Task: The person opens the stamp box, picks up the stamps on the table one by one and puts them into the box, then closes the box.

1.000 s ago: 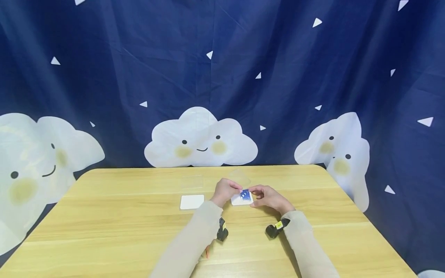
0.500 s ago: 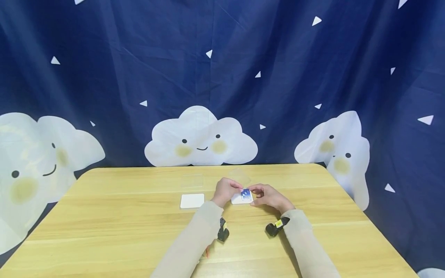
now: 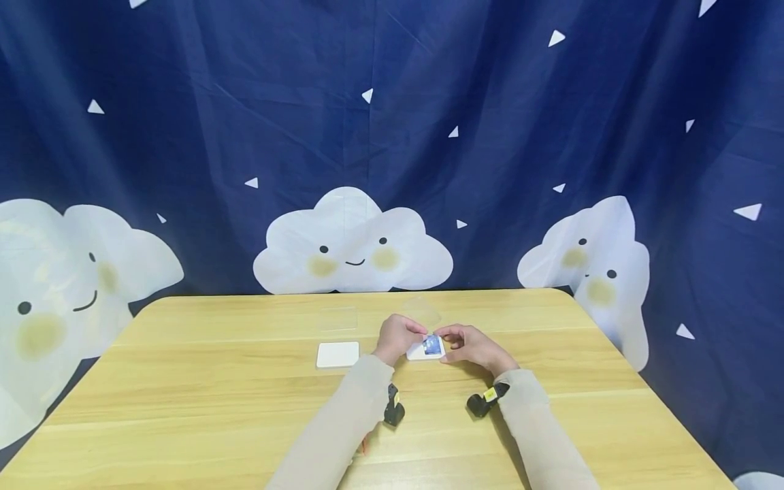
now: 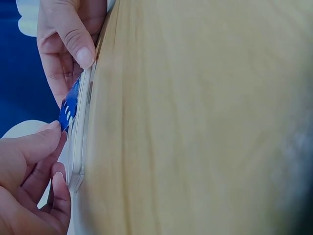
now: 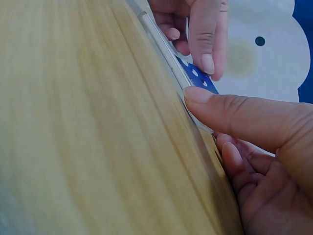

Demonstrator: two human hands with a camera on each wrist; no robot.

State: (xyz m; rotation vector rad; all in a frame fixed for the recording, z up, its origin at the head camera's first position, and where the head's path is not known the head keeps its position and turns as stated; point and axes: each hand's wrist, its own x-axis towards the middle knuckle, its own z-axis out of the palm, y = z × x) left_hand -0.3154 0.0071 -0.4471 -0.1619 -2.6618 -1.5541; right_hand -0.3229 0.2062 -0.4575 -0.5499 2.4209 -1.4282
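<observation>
A white, round-cornered stack (image 3: pixel 417 353) in a clear case lies on the table, between both hands. On its right part a thin blue card (image 3: pixel 433 346) with white marks is tilted up from the white surface, as the left wrist view shows. My left hand (image 3: pixel 397 337) pinches the blue card's upper edge between thumb and finger; its other fingers are bent beside the clear case (image 4: pixel 74 185). With thumb and fingers at opposite edges, my right hand (image 3: pixel 476 348) grips the right end of the case. The fingers' far side is partly hidden in the head view.
Left of the hands lies a second white rectangular stack (image 3: pixel 338 354). Two clear flat covers, one at the left (image 3: pixel 339 318) and one at the right (image 3: pixel 422 310), lie farther back on the wooden table (image 3: pixel 214 395). A small red item (image 3: pixel 364 446) shows partly behind the left sleeve.
The blue card's tilt and shine have changed slightly between frames. Both hands have stayed almost in place, and so has the white stack.
</observation>
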